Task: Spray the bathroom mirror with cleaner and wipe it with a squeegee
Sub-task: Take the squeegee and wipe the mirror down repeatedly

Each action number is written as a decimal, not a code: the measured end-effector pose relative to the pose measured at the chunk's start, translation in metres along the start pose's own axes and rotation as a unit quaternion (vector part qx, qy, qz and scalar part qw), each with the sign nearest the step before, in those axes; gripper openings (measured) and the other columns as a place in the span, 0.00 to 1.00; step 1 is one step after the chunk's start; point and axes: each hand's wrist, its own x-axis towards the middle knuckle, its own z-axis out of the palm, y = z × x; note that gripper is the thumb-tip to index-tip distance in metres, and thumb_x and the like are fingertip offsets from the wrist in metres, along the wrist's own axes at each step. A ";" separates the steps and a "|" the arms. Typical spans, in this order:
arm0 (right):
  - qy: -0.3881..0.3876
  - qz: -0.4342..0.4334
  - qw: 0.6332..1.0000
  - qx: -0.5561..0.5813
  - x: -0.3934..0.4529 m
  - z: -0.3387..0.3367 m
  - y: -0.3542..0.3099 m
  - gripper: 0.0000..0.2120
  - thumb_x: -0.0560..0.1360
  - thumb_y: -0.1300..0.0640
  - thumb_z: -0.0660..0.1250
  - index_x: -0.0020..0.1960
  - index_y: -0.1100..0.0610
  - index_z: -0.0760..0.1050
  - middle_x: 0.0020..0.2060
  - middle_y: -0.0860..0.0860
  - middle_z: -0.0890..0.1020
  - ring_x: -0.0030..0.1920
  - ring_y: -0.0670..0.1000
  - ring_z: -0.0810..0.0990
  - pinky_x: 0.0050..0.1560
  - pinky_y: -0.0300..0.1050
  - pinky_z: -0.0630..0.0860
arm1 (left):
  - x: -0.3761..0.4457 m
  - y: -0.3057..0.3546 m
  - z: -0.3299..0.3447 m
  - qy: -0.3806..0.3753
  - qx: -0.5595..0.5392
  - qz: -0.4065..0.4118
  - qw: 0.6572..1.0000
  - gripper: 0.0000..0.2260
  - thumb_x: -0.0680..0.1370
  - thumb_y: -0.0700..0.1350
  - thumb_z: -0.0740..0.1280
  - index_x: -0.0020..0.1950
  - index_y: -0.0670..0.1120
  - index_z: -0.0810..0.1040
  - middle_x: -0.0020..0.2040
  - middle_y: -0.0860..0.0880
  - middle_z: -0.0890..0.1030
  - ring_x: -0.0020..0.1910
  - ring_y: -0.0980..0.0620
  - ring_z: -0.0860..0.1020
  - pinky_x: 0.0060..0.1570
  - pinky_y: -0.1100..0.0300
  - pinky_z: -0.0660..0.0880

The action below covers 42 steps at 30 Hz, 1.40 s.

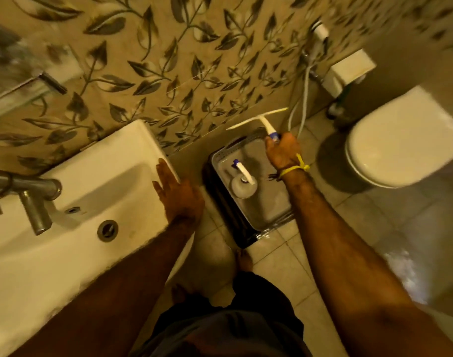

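My right hand (282, 153) grips the handle of a white squeegee (258, 119), its blade held level above the far end of a grey basket (271, 212) on the floor. Inside the basket stands a white spray bottle (242, 182) with a blue-tipped nozzle. My left hand (179, 194) rests flat, fingers spread, on the right rim of the white washbasin (91, 181). A blurred edge of the mirror (6, 55) shows at the upper left, above a glass shelf (19, 96).
The basket sits on a dark stool (235, 228) against the leaf-patterned tiled wall (184, 60). A white toilet (405, 143) stands to the right, with a hand-shower hose (305, 99) and a paper holder (348, 70) on the wall. A metal tap (32, 199) is at the basin's left. My bare feet (243, 261) stand on the tiled floor.
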 end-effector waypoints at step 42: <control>0.094 -0.740 0.600 0.290 -0.463 -0.066 -0.628 0.16 0.80 0.56 0.63 0.67 0.56 0.72 0.50 0.52 0.81 0.48 0.49 0.80 0.49 0.48 0.81 | 0.026 -0.326 -0.689 0.696 -0.051 0.136 0.703 0.28 0.83 0.51 0.59 0.80 0.43 0.58 0.81 0.44 0.59 0.80 0.47 0.56 0.78 0.50 0.59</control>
